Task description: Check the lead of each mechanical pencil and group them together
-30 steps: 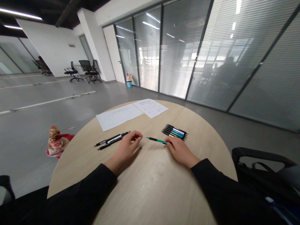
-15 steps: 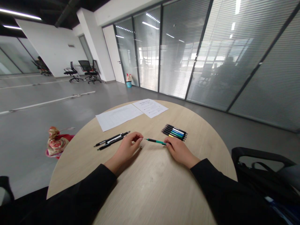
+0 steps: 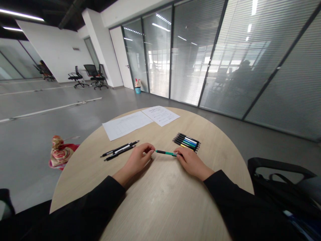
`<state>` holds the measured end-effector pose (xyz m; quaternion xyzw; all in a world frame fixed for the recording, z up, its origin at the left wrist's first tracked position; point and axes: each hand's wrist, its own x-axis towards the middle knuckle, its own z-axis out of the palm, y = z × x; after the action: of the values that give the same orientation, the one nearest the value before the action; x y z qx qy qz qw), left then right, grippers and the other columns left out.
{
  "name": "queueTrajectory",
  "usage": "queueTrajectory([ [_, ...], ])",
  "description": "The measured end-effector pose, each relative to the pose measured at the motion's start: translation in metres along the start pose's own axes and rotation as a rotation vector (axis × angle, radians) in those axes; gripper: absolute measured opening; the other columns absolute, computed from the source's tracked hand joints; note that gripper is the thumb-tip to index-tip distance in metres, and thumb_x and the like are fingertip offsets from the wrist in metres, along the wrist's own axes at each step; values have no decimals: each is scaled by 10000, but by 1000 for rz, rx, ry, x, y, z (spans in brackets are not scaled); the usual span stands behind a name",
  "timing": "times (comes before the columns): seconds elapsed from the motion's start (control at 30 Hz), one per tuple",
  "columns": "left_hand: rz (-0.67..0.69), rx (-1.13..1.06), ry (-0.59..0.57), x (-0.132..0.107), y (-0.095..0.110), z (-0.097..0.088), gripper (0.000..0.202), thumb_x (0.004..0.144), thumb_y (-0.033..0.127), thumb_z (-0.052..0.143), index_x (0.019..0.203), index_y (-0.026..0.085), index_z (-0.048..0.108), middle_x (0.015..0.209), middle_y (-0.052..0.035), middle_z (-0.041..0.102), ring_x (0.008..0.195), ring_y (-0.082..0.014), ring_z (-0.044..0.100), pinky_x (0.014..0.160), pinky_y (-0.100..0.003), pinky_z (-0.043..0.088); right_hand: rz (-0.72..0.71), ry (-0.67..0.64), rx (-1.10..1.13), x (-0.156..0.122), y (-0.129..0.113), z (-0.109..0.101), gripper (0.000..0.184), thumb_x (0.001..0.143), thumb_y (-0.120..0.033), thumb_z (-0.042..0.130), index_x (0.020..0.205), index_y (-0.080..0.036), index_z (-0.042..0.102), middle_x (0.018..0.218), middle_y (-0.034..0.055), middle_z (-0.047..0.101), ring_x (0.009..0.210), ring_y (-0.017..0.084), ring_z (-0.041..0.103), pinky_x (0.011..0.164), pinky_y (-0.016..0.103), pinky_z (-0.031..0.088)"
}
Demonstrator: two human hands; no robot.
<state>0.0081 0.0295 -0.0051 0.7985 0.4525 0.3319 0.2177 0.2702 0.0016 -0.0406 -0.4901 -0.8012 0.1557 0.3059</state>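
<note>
Between the hands, the right hand (image 3: 193, 164) is pinching the end of a green-and-black mechanical pencil (image 3: 165, 153), the left hand (image 3: 137, 161) curling just beside its tip. Two black pens (image 3: 119, 150) are lying left, a bundle of pens (image 3: 187, 143) lying untouched ahead-right, printed sheets (image 3: 140, 122) lying farthest on the round wooden table (image 3: 160, 207).

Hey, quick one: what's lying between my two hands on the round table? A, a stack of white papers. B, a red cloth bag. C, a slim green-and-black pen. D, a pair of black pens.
C. The slim green-and-black pen spans the gap on the pale wood round table, one end at the right hand, its tip just beside the left hand.
</note>
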Motion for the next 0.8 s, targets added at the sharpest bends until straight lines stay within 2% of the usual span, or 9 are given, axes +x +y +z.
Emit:
queueTrajectory([
  [0.13,-3,-5,-20,-1,0,1,175,908,291,540,862,190,676,818,-36,708,740,-193,622,725,-322,491,-21,-8,-5,0,1,2,202,959,-157,515,1088,-166,670,1100,112,712,1040,231,634,958,377,465],
  [0.27,-1,-15,-48,-1,-2,2,150,904,285,544,892,195,663,832,-31,701,756,-194,628,725,-321,493,-46,-33,-20,0,1,1,191,977,-192,510,1033,-162,690,1033,104,718,981,228,638,919,370,480],
  [0.37,7,-46,-72,-1,-4,3,138,907,293,550,965,204,638,870,-30,696,797,-197,636,756,-330,504,-40,-38,-23,0,1,1,195,983,-195,503,1012,-165,694,1007,101,715,957,222,635,892,361,480],
  [0.5,12,-60,-40,-2,-4,3,176,911,297,552,1051,203,603,943,-44,679,821,-193,627,773,-339,508,-29,-37,-8,0,3,1,187,982,-187,504,1010,-168,688,1003,95,709,941,215,633,875,352,477],
  [0.8,7,48,-10,-2,-3,-1,134,911,300,510,913,200,600,876,-50,639,782,-203,578,730,-350,471,-21,-26,-1,0,1,-1,178,981,-184,507,989,-170,684,986,92,708,943,215,634,872,346,473],
])
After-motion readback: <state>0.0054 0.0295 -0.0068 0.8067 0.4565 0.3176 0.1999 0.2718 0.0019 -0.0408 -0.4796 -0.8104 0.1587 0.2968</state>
